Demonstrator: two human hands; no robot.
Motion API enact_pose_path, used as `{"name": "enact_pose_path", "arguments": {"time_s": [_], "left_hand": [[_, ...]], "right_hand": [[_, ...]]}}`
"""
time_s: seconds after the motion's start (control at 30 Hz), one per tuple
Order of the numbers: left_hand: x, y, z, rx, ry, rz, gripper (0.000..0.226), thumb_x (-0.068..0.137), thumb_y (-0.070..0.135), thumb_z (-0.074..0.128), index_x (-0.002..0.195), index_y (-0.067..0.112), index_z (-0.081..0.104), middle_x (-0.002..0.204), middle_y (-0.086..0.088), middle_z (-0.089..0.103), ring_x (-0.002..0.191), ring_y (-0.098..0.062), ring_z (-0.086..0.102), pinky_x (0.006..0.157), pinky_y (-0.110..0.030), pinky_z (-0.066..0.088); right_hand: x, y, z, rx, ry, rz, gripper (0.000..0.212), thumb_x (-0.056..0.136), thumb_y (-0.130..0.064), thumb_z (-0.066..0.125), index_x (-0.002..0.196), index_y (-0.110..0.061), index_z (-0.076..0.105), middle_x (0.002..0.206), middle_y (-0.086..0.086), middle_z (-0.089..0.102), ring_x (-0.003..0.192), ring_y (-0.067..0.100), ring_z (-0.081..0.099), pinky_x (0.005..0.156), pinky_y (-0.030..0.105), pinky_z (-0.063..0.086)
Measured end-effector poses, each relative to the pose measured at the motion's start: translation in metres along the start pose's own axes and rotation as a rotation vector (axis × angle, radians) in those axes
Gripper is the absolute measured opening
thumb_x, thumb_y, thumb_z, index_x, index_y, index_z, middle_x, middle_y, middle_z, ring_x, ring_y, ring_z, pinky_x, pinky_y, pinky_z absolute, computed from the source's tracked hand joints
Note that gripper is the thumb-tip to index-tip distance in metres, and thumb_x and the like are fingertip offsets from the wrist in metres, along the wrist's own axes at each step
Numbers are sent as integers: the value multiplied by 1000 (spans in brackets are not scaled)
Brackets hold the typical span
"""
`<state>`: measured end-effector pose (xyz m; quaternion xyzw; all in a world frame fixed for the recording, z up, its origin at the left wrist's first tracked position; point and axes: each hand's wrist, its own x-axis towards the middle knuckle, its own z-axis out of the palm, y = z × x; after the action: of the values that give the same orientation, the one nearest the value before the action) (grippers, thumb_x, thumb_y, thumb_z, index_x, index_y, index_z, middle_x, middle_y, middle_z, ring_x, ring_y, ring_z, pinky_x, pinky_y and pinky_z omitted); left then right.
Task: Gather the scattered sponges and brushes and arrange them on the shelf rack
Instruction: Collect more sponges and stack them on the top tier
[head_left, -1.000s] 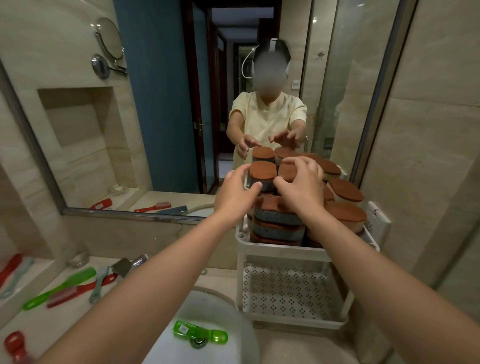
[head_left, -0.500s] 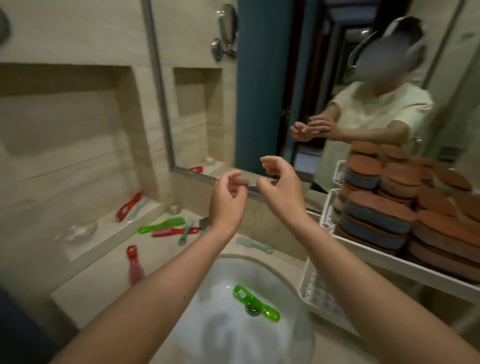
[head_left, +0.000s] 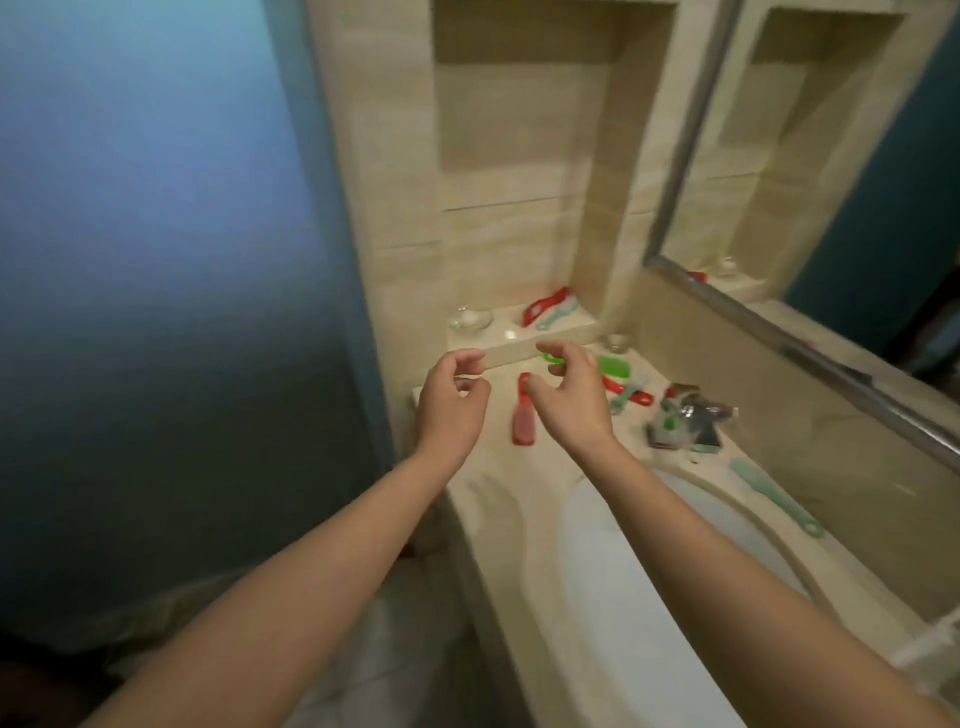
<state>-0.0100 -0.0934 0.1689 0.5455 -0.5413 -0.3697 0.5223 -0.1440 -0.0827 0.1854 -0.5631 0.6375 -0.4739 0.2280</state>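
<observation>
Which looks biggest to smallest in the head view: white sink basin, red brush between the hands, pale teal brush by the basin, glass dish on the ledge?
White sink basin
pale teal plastic brush
red plastic brush
clear glass dish
The dish lies farthest, so unsure.

A person's two bare arms, left forearm and right forearm uncovered as far as the view's lower edge, bare left hand, bare right hand, slim wrists, outlines slightly blurred
</observation>
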Motion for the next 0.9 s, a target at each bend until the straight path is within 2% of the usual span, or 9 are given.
{"name": "enact_pose_path", "arguments": {"time_s": [0.07,0.17,0.3,0.43,0.6,0.73,0.8,0.9], "left_hand": [[-2,-17,-37,24,68,-37,31,85,6,54,107,28,60,100,11,63,77,4,55,69,-7,43],[-9,-42,-88,53,159,-72,29,87,7,56,102,31,58,100,12,63,84,-3,59,75,-18,47],[-24,-71,-152,100,245,-132,31,88,4,56,105,30,57,106,5,62,91,-6,59,75,-14,44],[-43,-97,-222,150,313,-201,30,89,7,57,108,30,57,107,8,60,92,-1,58,74,-14,44],[-66,-131,-309,183,429,-256,31,87,3,57,108,24,58,107,4,61,92,-8,60,79,-16,45],[-87,-167,-377,204,503,-311,35,87,5,58,99,38,55,102,10,60,90,-2,58,74,-13,42],[-99,-184,-407,199,548,-334,38,87,4,58,96,41,53,100,9,59,90,-5,59,76,-15,43],[-123,-208,-448,205,614,-381,33,87,5,59,101,34,56,99,10,59,89,-10,60,81,-23,48]], "right_hand": [[-8,-9,38,6,-104,-18,41,80,-16,62,121,-22,57,125,-1,49,106,14,57,85,25,47],[-27,-25,89,-1,-232,-53,43,83,-17,63,125,-20,57,129,-1,49,111,15,56,89,18,40],[-57,-44,151,8,-388,-77,46,84,-16,62,129,-19,54,132,1,48,118,17,53,101,33,44],[-93,-64,214,12,-535,-94,47,86,-16,61,132,-21,51,135,0,46,120,14,52,96,25,43],[-139,-86,292,17,-685,-121,46,87,-18,61,131,-24,50,135,-3,43,118,11,52,90,21,42],[-175,-102,358,29,-808,-132,48,87,-18,62,132,-27,49,136,-4,42,119,11,51,92,21,42],[-192,-108,388,27,-861,-141,50,87,-17,62,133,-28,48,137,-5,42,121,11,51,91,20,41],[-219,-120,427,11,-959,-171,51,87,-17,62,135,-26,47,137,-4,42,119,11,50,91,20,41]]}}
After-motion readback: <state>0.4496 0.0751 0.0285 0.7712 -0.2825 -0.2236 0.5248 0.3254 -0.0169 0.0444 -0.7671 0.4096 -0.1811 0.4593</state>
